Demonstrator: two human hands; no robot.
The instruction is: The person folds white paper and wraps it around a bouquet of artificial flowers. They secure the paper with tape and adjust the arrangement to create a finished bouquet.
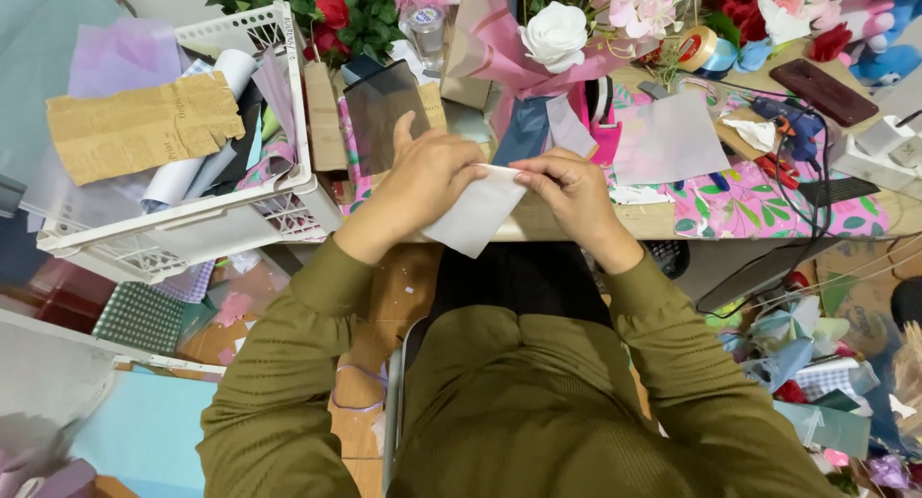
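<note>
Both hands gripped a white sheet (477,210) at centre frame: left hand (427,181) closed over its upper edge, right hand (569,193) pinching the corner. Uneven pulling could probably have torn or creased it against the table (538,227) edge.

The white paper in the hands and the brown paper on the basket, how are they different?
The white paper is plain and smooth; the brown paper is crinkled, with print on it. The white paper is held up by the left hand and the right hand, while the brown paper lies untouched over the white basket. The white paper's edges look straight; the brown paper's right edge is ragged. Both are thin sheets.
</note>
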